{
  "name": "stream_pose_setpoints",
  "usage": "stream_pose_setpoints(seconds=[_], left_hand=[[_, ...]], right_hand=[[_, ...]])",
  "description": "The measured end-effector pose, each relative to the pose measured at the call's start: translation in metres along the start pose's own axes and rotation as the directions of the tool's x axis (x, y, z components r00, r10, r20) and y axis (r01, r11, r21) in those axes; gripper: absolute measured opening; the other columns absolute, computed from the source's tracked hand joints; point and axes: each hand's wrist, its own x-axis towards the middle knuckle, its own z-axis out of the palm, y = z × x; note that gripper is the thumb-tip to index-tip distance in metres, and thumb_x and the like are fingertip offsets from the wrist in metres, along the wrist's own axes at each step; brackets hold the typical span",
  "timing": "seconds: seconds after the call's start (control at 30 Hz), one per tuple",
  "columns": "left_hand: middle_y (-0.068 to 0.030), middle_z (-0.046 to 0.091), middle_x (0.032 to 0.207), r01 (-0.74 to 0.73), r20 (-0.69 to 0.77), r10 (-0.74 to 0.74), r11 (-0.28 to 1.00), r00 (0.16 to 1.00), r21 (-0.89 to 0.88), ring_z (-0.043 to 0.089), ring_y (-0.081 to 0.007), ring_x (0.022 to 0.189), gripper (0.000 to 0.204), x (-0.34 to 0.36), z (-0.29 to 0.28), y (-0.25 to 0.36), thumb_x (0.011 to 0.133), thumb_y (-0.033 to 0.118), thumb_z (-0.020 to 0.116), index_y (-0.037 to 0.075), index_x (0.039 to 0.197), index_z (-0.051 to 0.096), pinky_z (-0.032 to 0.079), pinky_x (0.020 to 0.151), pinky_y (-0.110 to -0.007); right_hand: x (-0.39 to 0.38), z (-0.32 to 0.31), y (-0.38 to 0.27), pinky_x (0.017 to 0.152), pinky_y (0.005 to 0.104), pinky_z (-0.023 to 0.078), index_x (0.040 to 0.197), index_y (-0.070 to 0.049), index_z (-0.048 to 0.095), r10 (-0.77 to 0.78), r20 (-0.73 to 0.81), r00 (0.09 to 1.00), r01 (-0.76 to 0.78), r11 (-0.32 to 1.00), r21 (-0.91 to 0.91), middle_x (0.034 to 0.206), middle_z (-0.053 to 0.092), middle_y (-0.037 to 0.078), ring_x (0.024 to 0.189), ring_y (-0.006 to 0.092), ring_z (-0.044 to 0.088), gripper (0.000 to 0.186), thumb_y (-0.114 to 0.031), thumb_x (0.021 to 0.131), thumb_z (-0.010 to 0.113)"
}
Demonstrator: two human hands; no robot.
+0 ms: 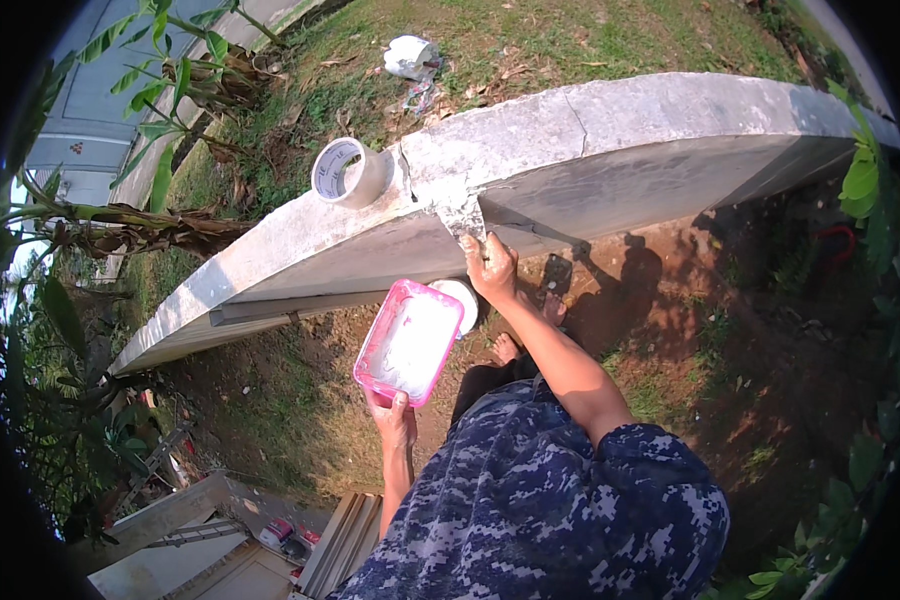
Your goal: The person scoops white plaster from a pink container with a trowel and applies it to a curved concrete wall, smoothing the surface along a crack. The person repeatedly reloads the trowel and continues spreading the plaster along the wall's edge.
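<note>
My left hand [397,420] grips the near end of a pink plastic tub [382,318], held in front of the wall with its opening up. White paste [412,345] covers its inside. My right hand [492,272] is closed on a putty knife [462,214] smeared with white paste, its handle mostly hidden by my fingers. The blade rests against the top edge of a concrete wall [530,125], where a white patch [443,188] lies beside a dark crack. Left of that patch, a roll of clear tape [370,182] stands on the wall top.
Behind the tub, a white round container [460,300] shows in part near my feet [506,348]. Another thin crack [576,122] crosses the wall top to the right. Grass with a white crumpled bag [411,57] lies beyond; wooden boards [342,545] are at lower left.
</note>
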Motion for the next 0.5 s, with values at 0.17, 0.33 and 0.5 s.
stream_pose_setpoints(seconds=[0.17, 0.33, 0.5], left_hand=[[-0.0115, 0.043, 0.142, 0.007, 0.034, -0.009, 0.999, 0.999, 0.052, 0.045, -0.0276, 0.13, 0.098, 0.001, -0.019, 0.015, 0.071, 0.022, 0.086, 0.007, 0.147, 0.026, 0.04, 0.108, -0.044], [-0.0137, 0.041, 0.143, 0.003, 0.053, -0.008, 0.994, 0.999, 0.106, 0.043, -0.0286, 0.132, 0.097, -0.007, -0.045, 0.022, 0.074, 0.028, 0.084, 0.004, 0.146, 0.025, 0.038, 0.11, -0.044], [-0.0128, 0.043, 0.141, 0.036, 0.052, -0.043, 0.992, 0.998, 0.123, 0.045, -0.0286, 0.129, 0.099, -0.016, -0.079, 0.024, 0.072, 0.025, 0.086, 0.006, 0.147, 0.025, 0.04, 0.108, -0.044]], right_hand=[[-0.001, 0.009, 0.032, 0.045, 0.0426, 0.043, 0.074, -0.004, 0.051, -0.05, -0.049, 0.998, 0.042, 0.986, -0.16, 0.058, 0.056, 0.02, 0.054, 0.0414, 0.059, 0.034, -0.028, 0.091, 0.066], [-0.032, -0.006, 0.082, 0.057, 0.0534, 0.045, 0.088, -0.002, 0.053, 0.242, 0.042, 0.969, -0.212, 0.911, -0.353, 0.07, 0.061, 0.026, 0.072, 0.0498, 0.059, 0.038, -0.039, 0.094, 0.06], [-0.074, -0.033, 0.105, 0.065, 0.0543, 0.047, 0.091, -0.002, 0.055, 0.43, 0.077, 0.899, -0.379, 0.855, -0.353, 0.074, 0.062, 0.028, 0.076, 0.0499, 0.06, 0.037, -0.039, 0.094, 0.057]])
